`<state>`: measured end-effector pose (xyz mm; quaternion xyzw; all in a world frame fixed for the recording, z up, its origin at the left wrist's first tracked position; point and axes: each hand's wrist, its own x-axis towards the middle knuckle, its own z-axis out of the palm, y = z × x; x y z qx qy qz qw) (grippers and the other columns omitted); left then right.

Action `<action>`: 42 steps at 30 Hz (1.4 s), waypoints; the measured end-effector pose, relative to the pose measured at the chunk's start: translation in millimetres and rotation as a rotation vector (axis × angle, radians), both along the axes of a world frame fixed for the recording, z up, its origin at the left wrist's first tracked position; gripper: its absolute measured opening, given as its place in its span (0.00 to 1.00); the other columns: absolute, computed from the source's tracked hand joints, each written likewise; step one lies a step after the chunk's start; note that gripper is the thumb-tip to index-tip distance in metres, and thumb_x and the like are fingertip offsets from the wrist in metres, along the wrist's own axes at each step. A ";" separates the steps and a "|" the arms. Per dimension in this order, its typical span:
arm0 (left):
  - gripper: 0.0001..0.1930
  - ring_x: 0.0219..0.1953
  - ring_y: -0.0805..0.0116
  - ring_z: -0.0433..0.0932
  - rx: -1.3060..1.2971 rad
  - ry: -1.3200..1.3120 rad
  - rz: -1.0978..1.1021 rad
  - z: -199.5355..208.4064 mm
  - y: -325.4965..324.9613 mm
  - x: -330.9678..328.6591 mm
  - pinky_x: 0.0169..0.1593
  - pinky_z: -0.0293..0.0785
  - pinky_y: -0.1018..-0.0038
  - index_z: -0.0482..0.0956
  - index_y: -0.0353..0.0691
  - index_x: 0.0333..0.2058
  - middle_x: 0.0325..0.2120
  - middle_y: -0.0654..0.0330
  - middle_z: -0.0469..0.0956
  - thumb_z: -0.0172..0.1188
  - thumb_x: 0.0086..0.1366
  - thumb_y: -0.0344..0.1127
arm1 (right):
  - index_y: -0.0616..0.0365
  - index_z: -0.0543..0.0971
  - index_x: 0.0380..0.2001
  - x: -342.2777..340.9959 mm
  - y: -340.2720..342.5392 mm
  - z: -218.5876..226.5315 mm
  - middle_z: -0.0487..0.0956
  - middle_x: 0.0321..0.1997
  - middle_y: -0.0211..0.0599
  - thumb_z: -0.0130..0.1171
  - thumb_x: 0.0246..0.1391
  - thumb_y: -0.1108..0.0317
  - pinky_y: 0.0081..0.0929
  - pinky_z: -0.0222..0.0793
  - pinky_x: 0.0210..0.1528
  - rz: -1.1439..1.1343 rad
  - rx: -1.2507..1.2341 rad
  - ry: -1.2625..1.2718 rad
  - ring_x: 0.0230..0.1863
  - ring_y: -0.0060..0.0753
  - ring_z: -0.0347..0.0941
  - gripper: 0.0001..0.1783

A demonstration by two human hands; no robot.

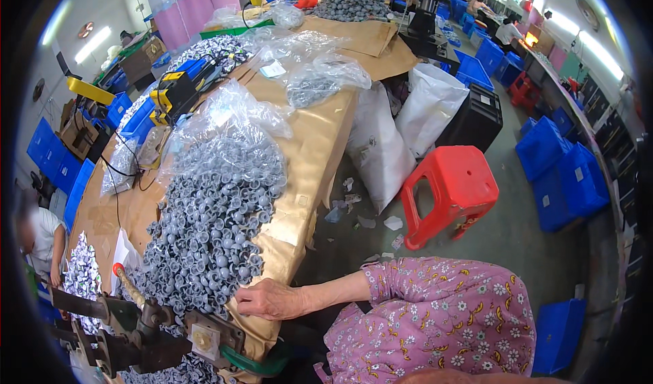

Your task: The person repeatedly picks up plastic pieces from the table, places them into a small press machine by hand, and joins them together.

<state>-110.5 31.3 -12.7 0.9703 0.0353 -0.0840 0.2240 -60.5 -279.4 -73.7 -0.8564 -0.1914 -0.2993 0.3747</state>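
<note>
My right hand (270,299) reaches in from the right over the table's near edge, its fingers curled and pressed together. Whatever is between the fingertips, if anything, is hidden. Just beyond them lies a large heap of small grey round plastic caps (204,238), partly under a clear plastic bag (228,139). Beside the hand, at the lower left, stands a dark metal hand press (146,340). It has a pale block (204,338) at its near end and a lever with a red knob (118,268). My left hand does not show.
The brown-covered table (292,224) carries more bagged parts (323,81) and a yellow-black device (173,97). On the right are a red stool (450,190), white sacks (381,146) and blue crates (564,180). Across the table sits a person (47,238).
</note>
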 end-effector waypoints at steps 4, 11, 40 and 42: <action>0.28 0.56 0.46 0.73 -0.048 -0.120 0.027 -1.8 -10.8 -7.0 0.62 0.70 0.57 0.74 0.31 0.59 0.54 0.39 0.75 0.54 0.75 0.52 | 0.57 0.71 0.34 -1.6 3.4 -5.2 0.71 0.36 0.40 0.61 0.57 0.65 0.42 0.73 0.28 -0.023 -0.130 0.032 0.30 0.46 0.77 0.10; 0.07 0.30 0.58 0.74 -0.262 -0.595 0.119 -40.5 -2.6 -9.9 0.37 0.73 0.62 0.79 0.30 0.36 0.26 0.53 0.75 0.64 0.62 0.27 | 0.57 0.76 0.42 3.1 6.6 -6.2 0.75 0.34 0.43 0.56 0.54 0.70 0.41 0.75 0.33 0.066 -0.115 0.058 0.34 0.49 0.78 0.12; 0.07 0.25 0.60 0.77 -0.115 -0.683 0.166 -30.2 -19.6 -8.2 0.32 0.74 0.66 0.78 0.35 0.34 0.27 0.54 0.75 0.65 0.57 0.25 | 0.53 0.81 0.42 -9.4 11.7 27.1 0.75 0.34 0.36 0.66 0.56 0.68 0.36 0.74 0.33 -0.002 -0.054 0.061 0.32 0.42 0.78 0.10; 0.07 0.26 0.58 0.77 -0.162 -0.695 0.175 -32.8 -19.6 -6.6 0.33 0.74 0.64 0.78 0.35 0.34 0.27 0.54 0.75 0.65 0.57 0.26 | 0.53 0.81 0.43 -9.2 11.0 23.7 0.74 0.33 0.37 0.66 0.56 0.68 0.36 0.74 0.32 -0.008 -0.076 0.027 0.31 0.42 0.78 0.11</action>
